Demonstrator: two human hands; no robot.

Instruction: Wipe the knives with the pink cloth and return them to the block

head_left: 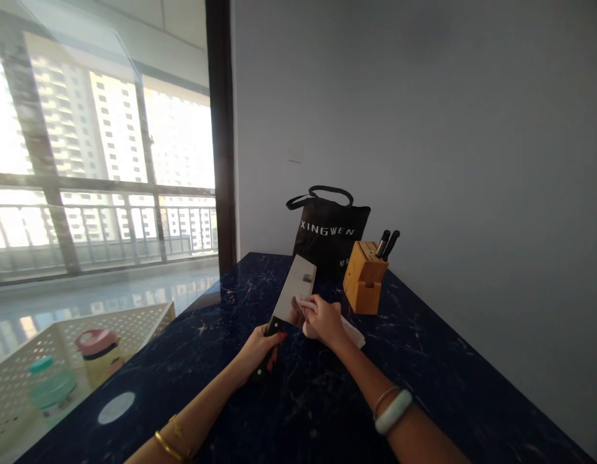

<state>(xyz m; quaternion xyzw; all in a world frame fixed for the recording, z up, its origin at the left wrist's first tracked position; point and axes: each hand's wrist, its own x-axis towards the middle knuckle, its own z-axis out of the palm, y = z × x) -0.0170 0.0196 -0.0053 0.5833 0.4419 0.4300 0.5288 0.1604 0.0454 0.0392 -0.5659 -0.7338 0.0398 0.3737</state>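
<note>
My left hand (256, 351) is closed around the black riveted handle of a cleaver (295, 283). The broad, shiny blade points up and away from me over the dark blue marbled table. My right hand (324, 320) is closed on a white cloth (355, 334), part of it pinched near the blade's lower right edge and the rest trailing below and to the right of the hand. Whether the cloth presses on the steel I cannot tell. Behind the right hand stands a wooden knife block (363, 277) with two black-handled tools in its slots.
A black tote bag (327, 222) stands at the table's far end, against the grey wall. To the left, a perforated cream basket (148, 322) holds a pink-lidded bottle (99, 354) and a teal-capped bottle (51, 390). A pale round disc (116, 408) shows near the table's left edge (182, 328).
</note>
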